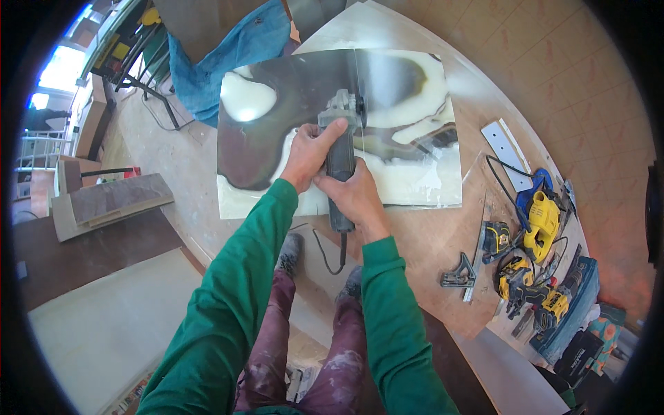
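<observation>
right hand (357,196) clenched round the rear body of the grey corded angle grinder (341,166), frame centre; left hand (311,153) grasping its front. grinder rests on the glossy dark-and-cream marbled slab (277,124) above, upon the pale dusty workbench (429,242).

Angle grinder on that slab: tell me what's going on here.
A person in green sleeves holds an angle grinder with both hands over a glossy dark-and-cream slab lying on a workbench. The left hand grips near the head, the right hand the rear of the body, its cord hanging off the bench edge. A line runs across the slab at the grinder's head. Yellow power tools and a square lie to the right.
</observation>
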The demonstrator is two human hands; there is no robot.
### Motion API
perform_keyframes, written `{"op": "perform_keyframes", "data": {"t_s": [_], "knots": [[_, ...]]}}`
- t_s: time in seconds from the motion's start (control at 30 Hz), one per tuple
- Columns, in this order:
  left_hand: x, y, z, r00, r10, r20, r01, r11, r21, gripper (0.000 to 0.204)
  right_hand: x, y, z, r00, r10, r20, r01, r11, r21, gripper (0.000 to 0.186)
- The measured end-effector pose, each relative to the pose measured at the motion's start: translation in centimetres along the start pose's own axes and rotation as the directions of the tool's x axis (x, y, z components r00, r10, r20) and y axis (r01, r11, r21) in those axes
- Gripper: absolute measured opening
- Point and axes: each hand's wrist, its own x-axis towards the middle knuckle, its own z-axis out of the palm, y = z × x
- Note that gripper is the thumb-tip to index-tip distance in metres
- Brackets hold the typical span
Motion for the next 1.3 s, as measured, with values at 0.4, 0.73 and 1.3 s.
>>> {"op": "perform_keyframes", "data": {"t_s": [0.4,0.73,1.3], "knots": [[-1.0,-1.0,-0.1,1.000,-0.014,0.008,0.014,1.000,-0.018,0.111,-1.5,-0.1,-0.1,1.000,0.005,-0.011,-0.005,0.999,-0.041,0.092],[-0.3,-0.2,-0.1,1.000,-0.013,0.010,0.013,0.999,-0.031,0.109,-0.4,-0.1,0.3,0.998,-0.028,-0.052,0.026,0.999,-0.032,0.071],[0.2,1.1,0.0,0.999,-0.028,-0.025,0.029,0.998,0.055,0.111,0.8,-0.7,0.0,1.000,-0.005,-0.025,0.004,1.000,-0.023,0.089]]}}
